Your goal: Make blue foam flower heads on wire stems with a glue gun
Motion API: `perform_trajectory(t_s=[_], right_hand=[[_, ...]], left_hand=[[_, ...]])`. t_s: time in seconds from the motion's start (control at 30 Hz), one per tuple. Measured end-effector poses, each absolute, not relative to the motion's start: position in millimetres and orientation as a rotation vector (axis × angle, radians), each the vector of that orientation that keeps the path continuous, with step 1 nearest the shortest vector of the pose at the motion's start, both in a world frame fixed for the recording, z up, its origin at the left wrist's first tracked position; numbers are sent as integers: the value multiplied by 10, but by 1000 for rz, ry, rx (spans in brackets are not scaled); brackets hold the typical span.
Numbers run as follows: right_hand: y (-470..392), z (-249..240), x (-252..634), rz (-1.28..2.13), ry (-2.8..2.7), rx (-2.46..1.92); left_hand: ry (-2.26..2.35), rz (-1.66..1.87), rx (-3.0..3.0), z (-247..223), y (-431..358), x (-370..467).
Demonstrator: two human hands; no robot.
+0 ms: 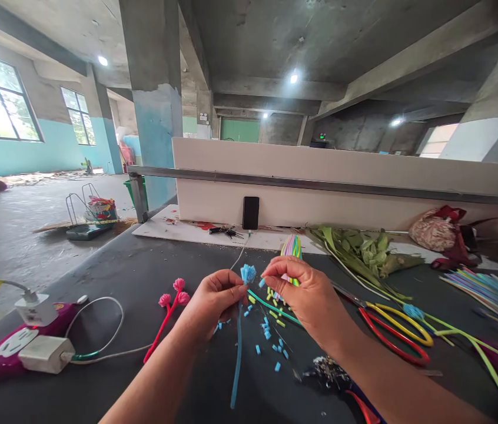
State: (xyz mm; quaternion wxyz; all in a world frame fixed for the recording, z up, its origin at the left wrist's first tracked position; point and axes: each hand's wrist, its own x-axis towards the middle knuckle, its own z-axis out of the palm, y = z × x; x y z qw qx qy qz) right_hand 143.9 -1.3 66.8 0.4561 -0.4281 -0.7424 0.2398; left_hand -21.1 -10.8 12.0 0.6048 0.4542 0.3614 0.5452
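Observation:
My left hand (213, 297) pinches a blue pipe-cleaner flower (248, 273) just under its head of short blue pieces. A long blue stem (236, 368) hangs down below those fingers. Just right of the flower head, my right hand (304, 288) is closed in a pinch on a small blue pipe-cleaner piece (262, 283), apart from the flower. Loose blue pieces (267, 333) and yellow-green pieces (279, 323) lie scattered on the dark table between my arms. A green stem (275, 307) runs behind the hands.
Scissors (401, 330) with red and yellow handles lie right of my right arm. Pink flowers (178, 291) on a red stem and a purple power strip (6, 347) lie left. Behind are pipe cleaners (292, 247), a phone (251, 213) and green leaves (359, 253).

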Motion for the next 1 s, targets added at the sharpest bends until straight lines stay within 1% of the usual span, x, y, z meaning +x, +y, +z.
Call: perform_trajectory(t_s=[0.1,0.23,0.57,0.8,1.0], right_hand=[[29,643,1403,352,-1930,-938],[74,594,1361,167,-1989,-889],[123,544,1329,75,-2004,-867],[140,431,1314,-86,-2015,-901],[155,422,1320,-49,-2024,-940]], left_hand=[[864,1245,1059,131,-114,-205],[853,1219,1091,129,-121,-202],[862,1210,1136,112,-127,-200],[862,1192,1134,109,-126,-205],[888,1194,1155,142,-139,-197]])
